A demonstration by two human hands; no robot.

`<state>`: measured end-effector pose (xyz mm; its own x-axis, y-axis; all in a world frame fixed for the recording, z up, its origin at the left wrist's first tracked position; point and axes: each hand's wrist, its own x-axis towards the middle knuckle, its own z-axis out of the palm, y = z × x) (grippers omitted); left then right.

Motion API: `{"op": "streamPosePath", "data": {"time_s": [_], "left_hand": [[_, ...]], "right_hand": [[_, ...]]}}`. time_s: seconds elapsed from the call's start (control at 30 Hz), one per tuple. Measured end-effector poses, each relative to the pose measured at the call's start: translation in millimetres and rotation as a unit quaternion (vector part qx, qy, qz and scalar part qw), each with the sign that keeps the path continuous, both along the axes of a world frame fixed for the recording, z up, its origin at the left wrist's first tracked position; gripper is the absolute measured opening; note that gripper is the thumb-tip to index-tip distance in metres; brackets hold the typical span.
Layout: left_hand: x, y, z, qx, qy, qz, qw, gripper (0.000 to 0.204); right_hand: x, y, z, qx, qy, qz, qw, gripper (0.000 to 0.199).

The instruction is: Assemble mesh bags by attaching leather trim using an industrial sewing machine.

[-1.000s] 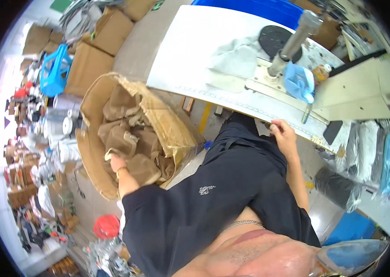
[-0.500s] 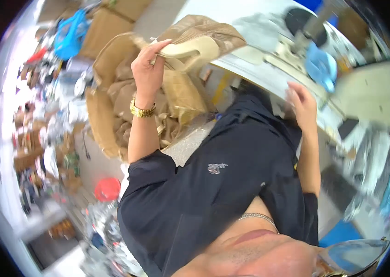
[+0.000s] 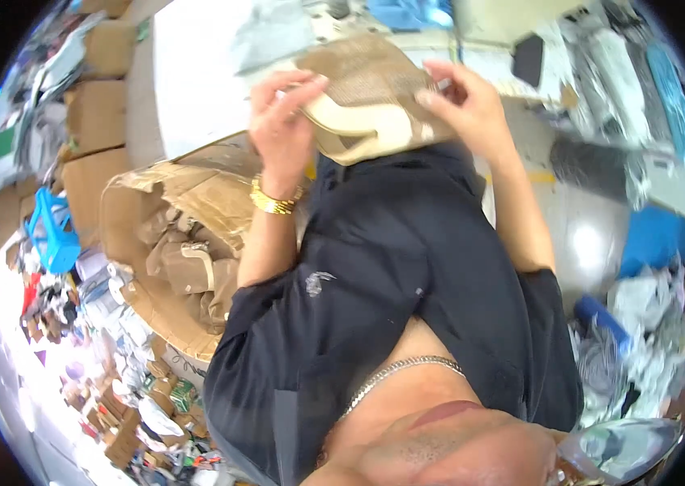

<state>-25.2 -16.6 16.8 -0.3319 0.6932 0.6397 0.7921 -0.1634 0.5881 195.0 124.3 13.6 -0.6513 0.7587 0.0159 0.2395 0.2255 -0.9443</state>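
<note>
Both of my hands hold up a tan fabric piece with a cream lining (image 3: 371,105) in front of my chest. My left hand (image 3: 281,117), with a gold bracelet on its wrist, grips the piece's left edge. The right edge is pinched by my right hand (image 3: 464,101). The piece hangs over the near edge of the white work table (image 3: 196,81). A big open cardboard box (image 3: 172,251) full of similar tan fabric pieces stands to my left, below my left forearm.
Cardboard boxes (image 3: 103,113) are stacked at the upper left beside a blue plastic stool (image 3: 51,235). Cluttered goods cover the floor at the left and lower left. Blue and white bags (image 3: 650,243) and packed items lie at the right.
My left hand has lifted a fabric piece out of the box and brought it up before my chest. The right hand has left the table edge and taken hold of the piece's other side.
</note>
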Motion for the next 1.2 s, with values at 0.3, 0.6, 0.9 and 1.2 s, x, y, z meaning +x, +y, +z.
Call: {"op": "streamPosePath", "data": {"time_s": [0.3, 0.6, 0.9, 1.2], "left_hand": [[-7, -20, -17, -0.009, -0.100, 0.024, 0.995, 0.035], [-5, -7, -35, -0.018, -0.446, 0.128, 0.886, 0.015], [-11, -3, -8, -0.061, -0.317, -0.084, 0.943, 0.031], [16, 5, -23, -0.204, -0.389, -0.091, 0.894, 0.029]], "right_hand": [[-19, -15, -22, 0.177, 0.006, 0.074, 0.981, 0.015], [-29, -5, 3, 0.173, 0.118, -0.080, 0.975, 0.013], [-18, 4, -22, 0.015, 0.145, -0.144, 0.979, 0.028], [-21, -11, -39, -0.067, 0.198, -0.103, 0.973, 0.028]]}}
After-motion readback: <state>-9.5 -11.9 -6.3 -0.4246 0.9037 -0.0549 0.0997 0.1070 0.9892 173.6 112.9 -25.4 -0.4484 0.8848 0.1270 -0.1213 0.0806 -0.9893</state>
